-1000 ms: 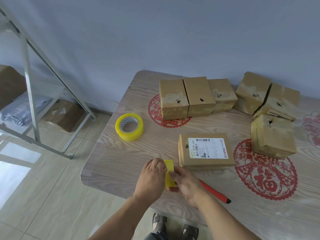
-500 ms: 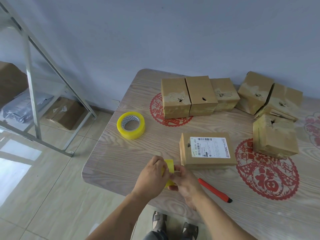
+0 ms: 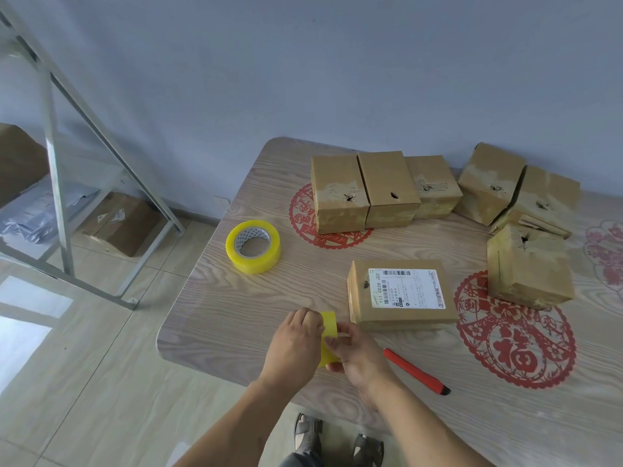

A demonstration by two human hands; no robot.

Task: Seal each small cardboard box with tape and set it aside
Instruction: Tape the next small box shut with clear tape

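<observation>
A small yellow tape roll [image 3: 329, 328] stands on edge between my two hands near the table's front left. My left hand [image 3: 294, 345] grips its left side. My right hand [image 3: 357, 352] holds its right side, the fingertips pinching at the roll's edge. Just behind lies a flat cardboard box [image 3: 401, 294] with a white shipping label on top. A larger yellow tape roll [image 3: 253, 246] lies flat further left. Three small boxes [image 3: 387, 190] stand in a row at the back, and three more [image 3: 529, 264] sit at the right.
A red utility knife [image 3: 416, 370] lies on the wooden table [image 3: 236, 308] right of my hands. Red paper-cut decorations [image 3: 515, 342] are stuck to the tabletop. A metal shelf frame [image 3: 57, 183] with boxes and bags stands on the floor at the left.
My hands have stayed at the small roll; the right fingers have shifted slightly on its edge. The camera view has drifted a little.
</observation>
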